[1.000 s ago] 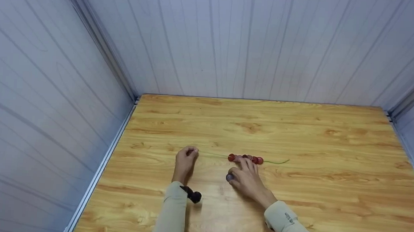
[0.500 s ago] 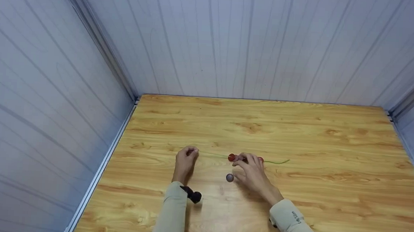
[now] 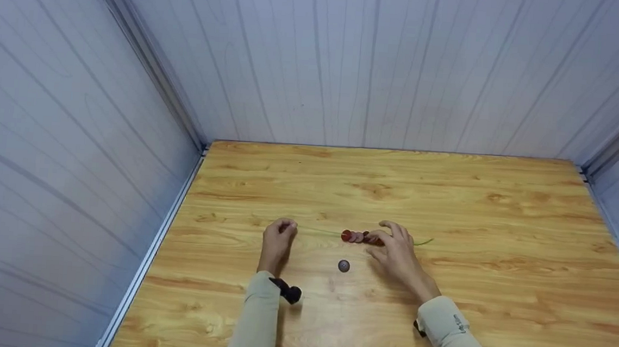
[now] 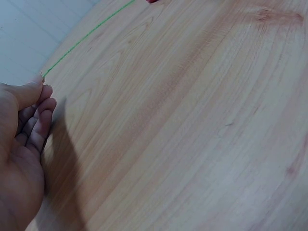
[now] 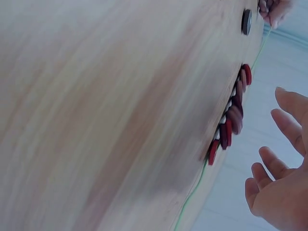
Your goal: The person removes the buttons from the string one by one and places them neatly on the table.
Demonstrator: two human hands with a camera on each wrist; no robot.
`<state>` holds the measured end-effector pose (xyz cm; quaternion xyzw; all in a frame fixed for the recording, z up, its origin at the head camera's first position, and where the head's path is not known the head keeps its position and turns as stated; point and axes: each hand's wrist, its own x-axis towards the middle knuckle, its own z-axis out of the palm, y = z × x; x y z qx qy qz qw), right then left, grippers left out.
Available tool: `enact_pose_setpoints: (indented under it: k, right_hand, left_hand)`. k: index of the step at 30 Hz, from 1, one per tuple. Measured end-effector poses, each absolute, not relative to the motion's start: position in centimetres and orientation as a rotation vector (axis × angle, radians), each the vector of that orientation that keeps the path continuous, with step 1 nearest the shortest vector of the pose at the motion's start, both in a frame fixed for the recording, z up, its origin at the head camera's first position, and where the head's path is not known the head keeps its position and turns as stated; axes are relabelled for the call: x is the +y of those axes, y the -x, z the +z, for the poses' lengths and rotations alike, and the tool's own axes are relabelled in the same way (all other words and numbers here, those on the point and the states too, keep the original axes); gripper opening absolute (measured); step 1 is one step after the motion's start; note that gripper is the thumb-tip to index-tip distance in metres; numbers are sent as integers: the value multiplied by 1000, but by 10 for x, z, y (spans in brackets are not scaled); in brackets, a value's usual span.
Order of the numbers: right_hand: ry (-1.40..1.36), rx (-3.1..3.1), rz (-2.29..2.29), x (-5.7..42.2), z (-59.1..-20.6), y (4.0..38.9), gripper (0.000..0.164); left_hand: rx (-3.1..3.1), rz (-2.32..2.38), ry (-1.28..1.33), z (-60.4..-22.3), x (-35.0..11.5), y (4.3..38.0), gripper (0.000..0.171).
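The row of discs (image 3: 358, 237) lies on the wooden table (image 3: 480, 218) in bright red, dull pink and dark maroon, its rounds tilted and overlapping, with a green string (image 3: 319, 230) coming out at both ends. To the left of the row, the left hand (image 3: 277, 240) pinches the string, its stretch to the row drawn straight. In the head view the right hand (image 3: 400, 259) covers the row's right part, fingers apart and gripping nothing. On the row's near side sits a lone dark grey disc (image 3: 344, 266)
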<state>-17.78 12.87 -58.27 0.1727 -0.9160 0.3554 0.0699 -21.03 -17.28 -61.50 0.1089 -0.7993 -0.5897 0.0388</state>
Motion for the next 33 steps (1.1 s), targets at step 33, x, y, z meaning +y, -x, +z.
enact_pose_setpoints:
  k: [33]
  right_hand:
    - [-297, -2912, 1058, 164, -597, 194, 33]
  left_hand:
    - [-2465, -1770, -323, -618, -174, 212, 12]
